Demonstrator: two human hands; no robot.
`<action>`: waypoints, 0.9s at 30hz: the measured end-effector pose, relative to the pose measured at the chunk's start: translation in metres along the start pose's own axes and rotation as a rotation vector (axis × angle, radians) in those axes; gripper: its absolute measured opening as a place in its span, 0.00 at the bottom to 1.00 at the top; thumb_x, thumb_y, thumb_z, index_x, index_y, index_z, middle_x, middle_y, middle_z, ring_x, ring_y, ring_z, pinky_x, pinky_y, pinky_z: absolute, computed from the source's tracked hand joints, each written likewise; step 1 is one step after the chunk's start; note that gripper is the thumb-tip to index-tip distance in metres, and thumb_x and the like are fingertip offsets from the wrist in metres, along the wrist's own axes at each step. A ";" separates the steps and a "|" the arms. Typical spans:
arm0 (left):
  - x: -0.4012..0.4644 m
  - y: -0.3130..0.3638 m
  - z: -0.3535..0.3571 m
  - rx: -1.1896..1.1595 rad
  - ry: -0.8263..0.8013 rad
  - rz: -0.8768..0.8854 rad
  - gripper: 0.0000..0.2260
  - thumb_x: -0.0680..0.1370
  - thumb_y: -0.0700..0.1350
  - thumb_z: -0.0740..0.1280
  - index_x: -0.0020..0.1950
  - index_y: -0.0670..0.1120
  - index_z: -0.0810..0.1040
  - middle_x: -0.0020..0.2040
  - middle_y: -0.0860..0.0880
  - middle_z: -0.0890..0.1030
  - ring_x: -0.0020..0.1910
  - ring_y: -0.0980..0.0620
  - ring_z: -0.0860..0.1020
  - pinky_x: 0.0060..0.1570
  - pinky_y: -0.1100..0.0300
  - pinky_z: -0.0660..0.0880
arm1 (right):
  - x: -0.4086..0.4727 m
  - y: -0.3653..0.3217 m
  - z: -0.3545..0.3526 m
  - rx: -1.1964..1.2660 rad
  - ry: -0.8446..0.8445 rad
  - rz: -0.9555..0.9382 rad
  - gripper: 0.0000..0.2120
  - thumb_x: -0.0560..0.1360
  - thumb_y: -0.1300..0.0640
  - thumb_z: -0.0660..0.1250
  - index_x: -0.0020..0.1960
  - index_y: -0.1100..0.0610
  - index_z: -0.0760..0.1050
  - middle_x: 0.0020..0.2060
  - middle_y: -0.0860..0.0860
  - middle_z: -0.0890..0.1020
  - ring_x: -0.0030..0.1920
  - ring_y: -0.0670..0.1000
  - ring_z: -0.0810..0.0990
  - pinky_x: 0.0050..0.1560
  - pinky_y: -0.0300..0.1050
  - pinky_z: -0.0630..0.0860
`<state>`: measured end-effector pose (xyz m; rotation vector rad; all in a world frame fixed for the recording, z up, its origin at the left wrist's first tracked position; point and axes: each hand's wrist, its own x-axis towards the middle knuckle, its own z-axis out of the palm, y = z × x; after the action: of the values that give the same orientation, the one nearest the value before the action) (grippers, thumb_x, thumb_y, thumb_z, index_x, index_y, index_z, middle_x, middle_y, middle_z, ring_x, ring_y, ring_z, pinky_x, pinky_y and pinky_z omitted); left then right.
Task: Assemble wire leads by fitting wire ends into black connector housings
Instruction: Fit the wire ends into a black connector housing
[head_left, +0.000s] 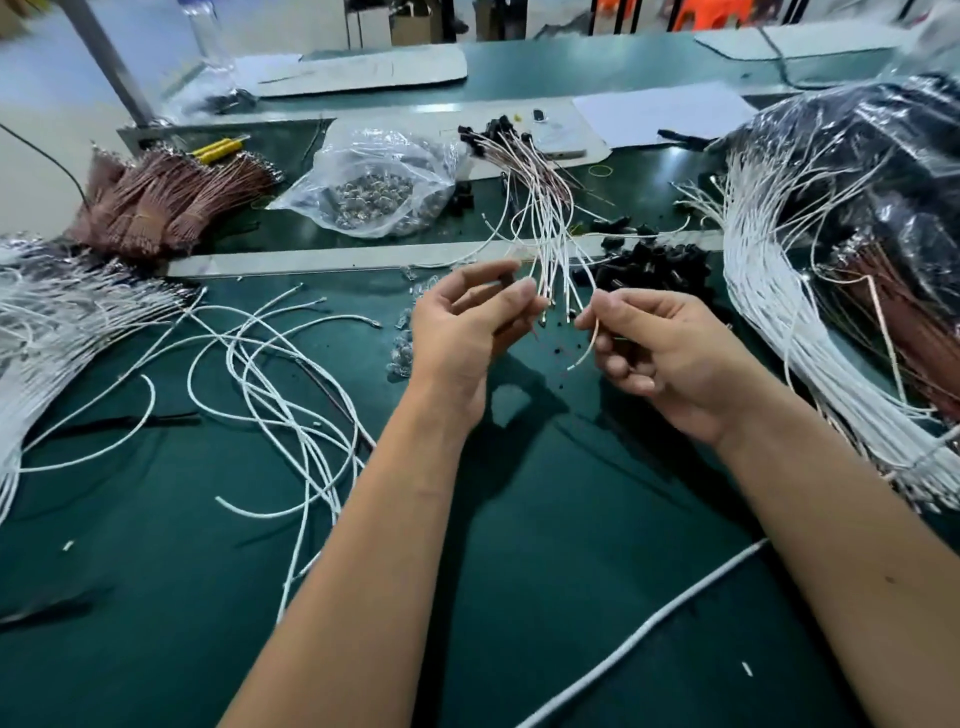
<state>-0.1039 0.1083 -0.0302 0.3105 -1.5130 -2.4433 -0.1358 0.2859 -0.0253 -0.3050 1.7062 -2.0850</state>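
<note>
Green workbench (519, 571) littered with loose white wires. Left hand (462, 332) pinches a bunch of white wire leads (545, 244) at centre; right hand (660, 353) pinches one wire end (589, 348). Black connector housings (654, 267) piled just beyond.

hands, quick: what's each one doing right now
Left hand: fingers curled, pinching the bunch of white leads.
Right hand: pinching a single thin wire.

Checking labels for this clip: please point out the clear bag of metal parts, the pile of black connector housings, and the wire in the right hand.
clear bag of metal parts (371, 179), head view, bag's middle.
pile of black connector housings (657, 267), head view, heap's centre.
wire (589, 349), head view, curved stretch below the fingertips.
</note>
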 end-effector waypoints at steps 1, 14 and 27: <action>-0.001 0.001 -0.007 0.036 -0.037 0.027 0.09 0.75 0.31 0.73 0.51 0.42 0.82 0.37 0.48 0.84 0.36 0.51 0.84 0.40 0.62 0.80 | 0.001 0.001 -0.001 0.018 0.003 -0.004 0.10 0.75 0.52 0.71 0.41 0.59 0.84 0.31 0.52 0.76 0.27 0.46 0.73 0.20 0.33 0.64; -0.011 0.023 -0.013 0.627 -0.242 0.132 0.18 0.66 0.32 0.81 0.51 0.46 0.83 0.42 0.45 0.86 0.38 0.48 0.82 0.45 0.51 0.82 | 0.000 -0.002 0.005 0.190 0.132 -0.187 0.10 0.69 0.62 0.75 0.50 0.60 0.80 0.38 0.52 0.86 0.37 0.47 0.85 0.34 0.34 0.77; -0.003 -0.002 -0.016 0.442 -0.225 0.139 0.17 0.65 0.31 0.81 0.46 0.48 0.82 0.43 0.47 0.87 0.40 0.51 0.85 0.43 0.62 0.79 | -0.002 -0.001 0.005 0.210 0.137 -0.253 0.09 0.70 0.64 0.74 0.50 0.62 0.78 0.35 0.52 0.85 0.34 0.47 0.84 0.32 0.34 0.76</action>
<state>-0.0961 0.0967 -0.0393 0.0046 -2.0926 -2.0738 -0.1319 0.2823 -0.0229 -0.3342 1.5728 -2.4987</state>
